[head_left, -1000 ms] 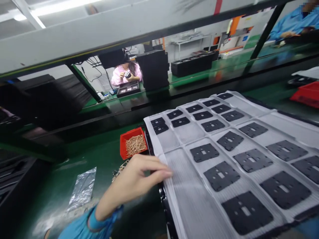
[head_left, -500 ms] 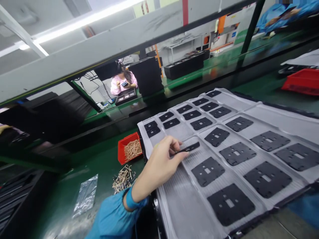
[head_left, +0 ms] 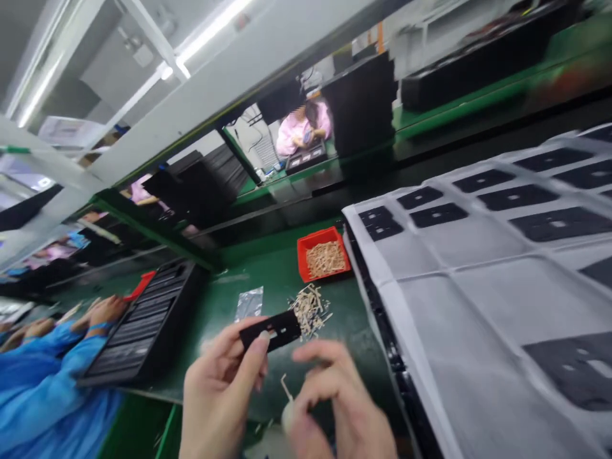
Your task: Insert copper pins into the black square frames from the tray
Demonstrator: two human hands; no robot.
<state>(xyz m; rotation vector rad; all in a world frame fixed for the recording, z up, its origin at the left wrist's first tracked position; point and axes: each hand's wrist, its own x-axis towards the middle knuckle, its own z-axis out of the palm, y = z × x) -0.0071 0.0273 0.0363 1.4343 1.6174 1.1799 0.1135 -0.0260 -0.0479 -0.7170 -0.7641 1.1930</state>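
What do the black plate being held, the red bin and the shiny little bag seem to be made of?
Black plate: probably plastic, perhaps coated metal; matte, flat and thin, with cut-outs.
Red bin: likely moulded plastic; evenly coloured, with thin walls.
Shiny bag: seemingly thin plastic film, since its crinkles catch the light, though foil isn't ruled out.

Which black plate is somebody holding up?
The black plate in the person's left hand, above the green table. The other plates lie on the white sheet.
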